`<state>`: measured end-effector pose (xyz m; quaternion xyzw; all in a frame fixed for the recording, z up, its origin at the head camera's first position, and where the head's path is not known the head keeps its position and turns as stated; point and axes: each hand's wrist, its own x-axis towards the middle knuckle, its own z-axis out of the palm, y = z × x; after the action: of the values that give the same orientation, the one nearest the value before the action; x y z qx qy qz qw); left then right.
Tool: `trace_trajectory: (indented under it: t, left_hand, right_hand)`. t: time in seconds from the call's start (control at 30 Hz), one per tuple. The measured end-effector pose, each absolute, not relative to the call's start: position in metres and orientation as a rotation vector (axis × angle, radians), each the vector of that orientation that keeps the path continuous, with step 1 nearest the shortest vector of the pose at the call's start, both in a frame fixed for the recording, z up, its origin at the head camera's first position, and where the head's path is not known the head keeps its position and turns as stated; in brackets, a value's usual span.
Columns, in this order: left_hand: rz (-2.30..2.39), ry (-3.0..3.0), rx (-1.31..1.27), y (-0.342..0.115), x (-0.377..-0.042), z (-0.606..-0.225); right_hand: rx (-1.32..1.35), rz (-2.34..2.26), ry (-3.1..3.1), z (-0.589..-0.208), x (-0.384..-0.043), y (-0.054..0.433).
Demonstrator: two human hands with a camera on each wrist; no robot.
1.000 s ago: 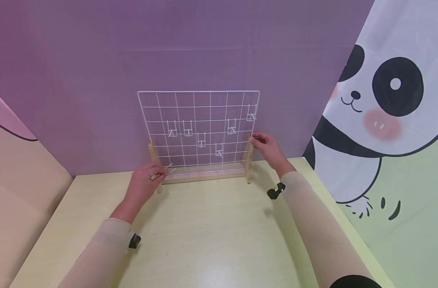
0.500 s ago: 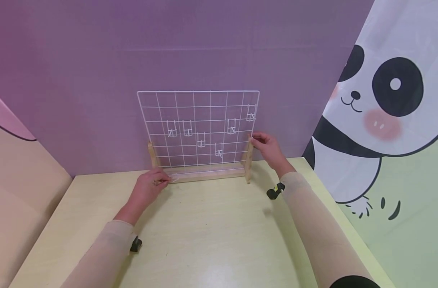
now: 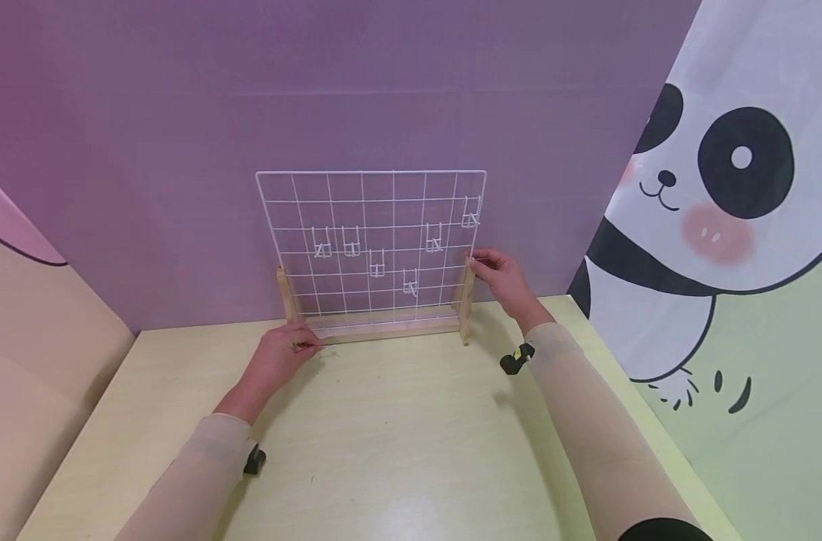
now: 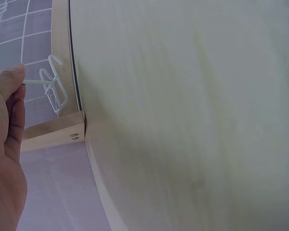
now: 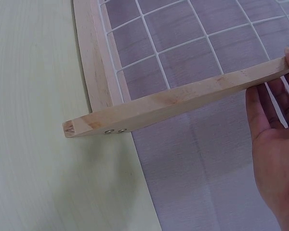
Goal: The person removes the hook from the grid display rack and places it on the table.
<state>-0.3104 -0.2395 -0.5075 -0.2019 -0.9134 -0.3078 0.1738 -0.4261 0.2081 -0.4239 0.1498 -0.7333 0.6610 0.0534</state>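
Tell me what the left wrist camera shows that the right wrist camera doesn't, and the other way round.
Only the left wrist view shows the left hand, its thumb and fingers pinching a white wire hook, with the left side piece of the stand nearby.

Only the right wrist view shows the right hand, gripping the upper end of the stand's right upright.

Both show part of the white wire grid, the stand's wooden crossbar, the pale tabletop and the purplish backdrop.
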Motion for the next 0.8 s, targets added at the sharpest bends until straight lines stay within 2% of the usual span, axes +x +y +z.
trace_trajectory:
  t: [0.8]
  left_hand:
    - [-0.851, -2.632, -0.636, -0.247, -0.3097, -0.501]
  right_hand:
    - [0.455, 2.017, -2.238, -0.423, -0.4251, 0.2077]
